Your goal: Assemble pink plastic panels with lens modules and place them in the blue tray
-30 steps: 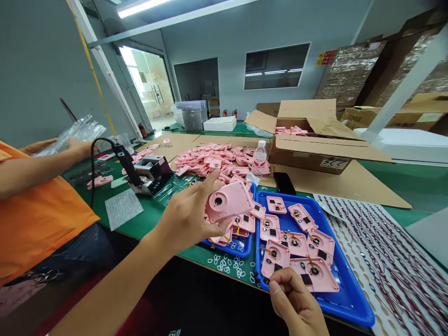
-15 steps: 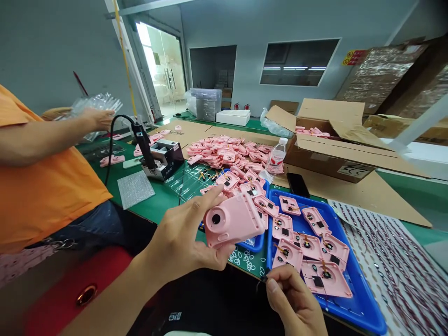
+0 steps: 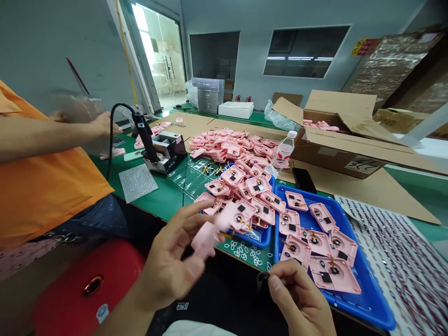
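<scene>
Between the fingers of my left hand [image 3: 171,256] is a pink camera shell [image 3: 206,239], turned almost edge-on and smeared by motion. A thin orange ribbon shows at its far side. My right hand [image 3: 297,294], beside the front edge of the table, pinches a small black part [image 3: 263,276] between thumb and forefinger; its exact kind is too small to tell. Right of it, a blue tray [image 3: 380,298] holds several pink shells with black parts and wires inside. Another blue tray [image 3: 264,239] lies beyond my left hand, heaped with similar shells.
Small white rings [image 3: 245,252] lie along the table edge. Behind the trays are a pile of pink shells [image 3: 224,144], a water bottle [image 3: 285,150], a phone [image 3: 304,181] and an open carton [image 3: 336,156]. A soldering-style tool stand [image 3: 168,151] and a co-worker's arm [image 3: 52,137] are leftward.
My left hand has tilted the pink shell from lens-side view to nearly edge-on and moved slightly lower left. My right hand keeps its pinch. The co-worker's hands have shifted with the clear bags.
</scene>
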`<state>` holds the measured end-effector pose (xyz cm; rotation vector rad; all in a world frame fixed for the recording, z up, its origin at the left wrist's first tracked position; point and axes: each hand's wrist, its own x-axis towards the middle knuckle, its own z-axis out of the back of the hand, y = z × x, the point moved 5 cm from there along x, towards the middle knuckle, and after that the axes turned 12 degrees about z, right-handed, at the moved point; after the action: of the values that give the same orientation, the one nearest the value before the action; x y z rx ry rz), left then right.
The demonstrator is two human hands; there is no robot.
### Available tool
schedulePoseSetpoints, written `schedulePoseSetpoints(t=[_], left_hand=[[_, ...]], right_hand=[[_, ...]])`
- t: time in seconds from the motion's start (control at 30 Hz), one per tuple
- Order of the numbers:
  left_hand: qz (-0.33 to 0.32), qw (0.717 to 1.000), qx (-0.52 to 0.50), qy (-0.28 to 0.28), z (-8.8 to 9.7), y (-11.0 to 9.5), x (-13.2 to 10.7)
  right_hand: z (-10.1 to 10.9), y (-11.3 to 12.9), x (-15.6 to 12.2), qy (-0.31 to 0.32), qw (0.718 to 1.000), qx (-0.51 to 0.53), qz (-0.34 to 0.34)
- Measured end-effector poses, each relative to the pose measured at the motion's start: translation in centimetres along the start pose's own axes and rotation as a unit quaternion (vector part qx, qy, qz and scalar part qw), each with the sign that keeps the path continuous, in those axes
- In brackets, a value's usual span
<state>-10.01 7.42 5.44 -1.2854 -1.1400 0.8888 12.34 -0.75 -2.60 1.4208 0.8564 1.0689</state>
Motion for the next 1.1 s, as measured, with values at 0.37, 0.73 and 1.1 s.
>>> schedulePoseSetpoints(t=[0.37, 0.73, 1.1], left_hand=[[0.243, 0.885, -0.393, 0.064, -4.3, 5.4, -2.0], [0.277, 0.887, -0.349, 0.119, -5.5, 5.7, -1.6], [0.325, 0.868, -0.336, 0.167, -6.6, 5.8, -1.6]], right_hand=[[-4.4, 6.6, 2.4, 0.106, 0.965, -0.118, 0.206], [-2.1, 8.0, 3.6, 0.119, 0.936, -0.22, 0.249], [-0.4, 7.0, 2.9, 0.127, 0.953, -0.193, 0.198]])
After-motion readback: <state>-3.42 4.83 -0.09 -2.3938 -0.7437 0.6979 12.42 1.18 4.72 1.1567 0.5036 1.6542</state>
